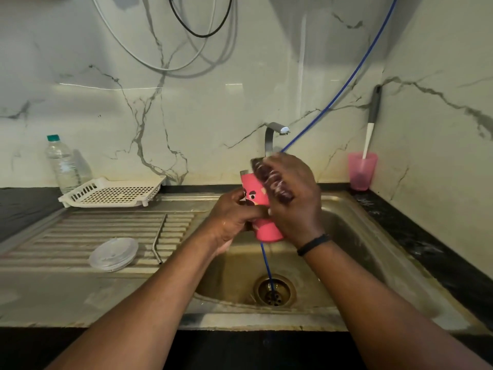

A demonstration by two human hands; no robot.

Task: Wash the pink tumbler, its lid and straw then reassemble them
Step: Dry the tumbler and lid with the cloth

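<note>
The pink tumbler (pixel 260 206), printed with a cartoon face, is held upright and slightly tilted over the sink bowl (pixel 344 236). My left hand (pixel 234 220) grips its lower side. My right hand (pixel 293 198) holds a dark soapy scrubber (pixel 269 180) against the tumbler's upper right side. The clear lid (pixel 113 253) lies on the ribbed draining board. Just right of the lid on the same board lies the bent metal straw (pixel 160 236).
A steel tap (pixel 274 134) stands behind the tumbler. A thin blue hose (pixel 266 265) runs from the wall down into the drain (pixel 274 291). A white rack (pixel 114 192) and a water bottle (pixel 62 165) sit back left. A pink cup with a brush (pixel 361 170) occupies the right corner.
</note>
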